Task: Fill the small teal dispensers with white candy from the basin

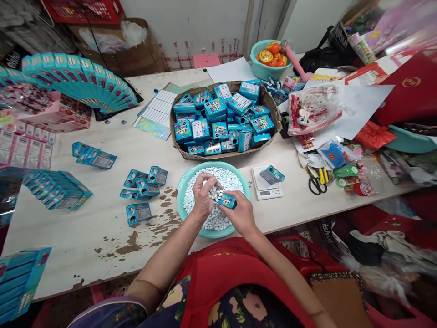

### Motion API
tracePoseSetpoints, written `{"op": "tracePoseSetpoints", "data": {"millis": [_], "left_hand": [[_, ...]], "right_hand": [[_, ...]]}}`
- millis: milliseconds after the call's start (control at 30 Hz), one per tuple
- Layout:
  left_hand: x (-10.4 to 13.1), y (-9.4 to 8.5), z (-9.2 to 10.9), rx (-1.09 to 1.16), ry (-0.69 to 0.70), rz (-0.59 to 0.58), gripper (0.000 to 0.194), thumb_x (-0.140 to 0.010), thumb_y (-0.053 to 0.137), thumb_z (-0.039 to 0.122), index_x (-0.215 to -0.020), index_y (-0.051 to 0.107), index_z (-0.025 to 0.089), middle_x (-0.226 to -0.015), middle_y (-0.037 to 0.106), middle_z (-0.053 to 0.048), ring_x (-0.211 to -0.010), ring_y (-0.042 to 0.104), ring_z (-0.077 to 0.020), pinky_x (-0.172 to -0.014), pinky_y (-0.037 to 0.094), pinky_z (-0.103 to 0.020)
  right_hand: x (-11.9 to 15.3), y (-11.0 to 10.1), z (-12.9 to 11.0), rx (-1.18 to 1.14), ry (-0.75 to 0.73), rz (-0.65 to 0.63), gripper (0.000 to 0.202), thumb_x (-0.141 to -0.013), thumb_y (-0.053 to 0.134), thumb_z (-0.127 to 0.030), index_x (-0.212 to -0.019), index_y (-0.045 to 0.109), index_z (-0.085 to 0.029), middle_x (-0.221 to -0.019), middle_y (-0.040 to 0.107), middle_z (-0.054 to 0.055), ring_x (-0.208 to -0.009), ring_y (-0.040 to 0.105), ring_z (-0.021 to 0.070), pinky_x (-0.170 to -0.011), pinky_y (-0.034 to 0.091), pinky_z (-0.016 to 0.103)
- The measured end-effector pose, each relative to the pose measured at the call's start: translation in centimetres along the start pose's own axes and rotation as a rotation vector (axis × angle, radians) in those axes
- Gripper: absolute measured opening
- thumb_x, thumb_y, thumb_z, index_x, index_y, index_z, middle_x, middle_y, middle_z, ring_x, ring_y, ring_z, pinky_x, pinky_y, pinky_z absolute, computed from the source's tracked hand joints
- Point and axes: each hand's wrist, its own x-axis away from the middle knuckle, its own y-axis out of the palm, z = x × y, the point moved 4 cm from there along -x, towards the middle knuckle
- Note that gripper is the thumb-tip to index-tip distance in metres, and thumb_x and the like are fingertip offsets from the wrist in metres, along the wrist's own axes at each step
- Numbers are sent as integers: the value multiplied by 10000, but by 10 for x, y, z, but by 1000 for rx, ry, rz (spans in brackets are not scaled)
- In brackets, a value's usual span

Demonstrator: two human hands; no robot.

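A turquoise bowl (pixel 181 197) full of small white candies (pixel 218 220) stands right in front of me. Over it my left hand (pixel 204 193) is cupped round several of the candies, fingers curled. My right hand (pixel 241 214) grips a small blue candy box (pixel 226 200) by its side, tilted toward the candies in the left hand. Box and left hand meet above the bowl; the box's opening is hard to make out. Just right of the bowl, another blue box lies on a white digital scale (pixel 269 193).
Behind the bowl stands a cardboard tray (pixel 175 146) heaped with blue boxes. Several flattened-looking boxes (pixel 138 213) lie on the table at left, near stacked and fanned cartons (pixel 56 189). Scissors (pixel 317 186), bags and a bowl of orange toys (pixel 271 55) are at right.
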Motion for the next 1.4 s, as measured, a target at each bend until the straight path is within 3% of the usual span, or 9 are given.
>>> {"op": "tracePoseSetpoints", "data": {"millis": [433, 667, 900, 1167, 1400], "left_hand": [[-6, 17, 7, -51, -19, -37, 185, -736, 656, 311, -819, 557, 179, -642, 525, 50, -463, 495, -59, -552, 465, -228], [-7, 18, 4, 0, -31, 11, 341, -763, 643, 354, -1036, 490, 219, -727, 613, 26, -553, 584, -97, -557, 465, -229], [-11, 21, 4, -6, -71, 20, 249, -775, 627, 399, -842, 537, 177, -593, 539, 47, -426, 472, -57, -404, 334, -175], [-3, 16, 13, -65, -5, 17, 211, -792, 614, 372, -840, 571, 172, -572, 546, 27, -546, 542, -100, -564, 439, -229], [-1, 20, 10, -15, -45, 79, 218, -803, 605, 391, -789, 557, 178, -435, 455, 68, -415, 500, -100, -477, 402, -223]], "right_hand": [[-6, -7, 4, -92, -6, 18, 330, -687, 748, -268, -997, 638, -238, -967, 657, 32, -933, 619, 224, -837, 479, 343], [-10, -8, 6, -117, 4, 4, 318, -696, 737, -291, -994, 638, -240, -948, 648, 32, -931, 617, 224, -831, 488, 347], [-11, -15, 3, -146, -42, 9, 313, -710, 721, -303, -1008, 644, -241, -955, 656, 39, -914, 620, 223, -832, 491, 360], [-9, -6, 1, -225, -29, -20, 333, -709, 727, -285, -1028, 639, -245, -989, 660, 46, -946, 622, 230, -852, 496, 373], [-8, -7, 3, -241, -20, 30, 323, -714, 732, -272, -1022, 636, -251, -978, 650, 41, -939, 611, 227, -852, 491, 374]]}}
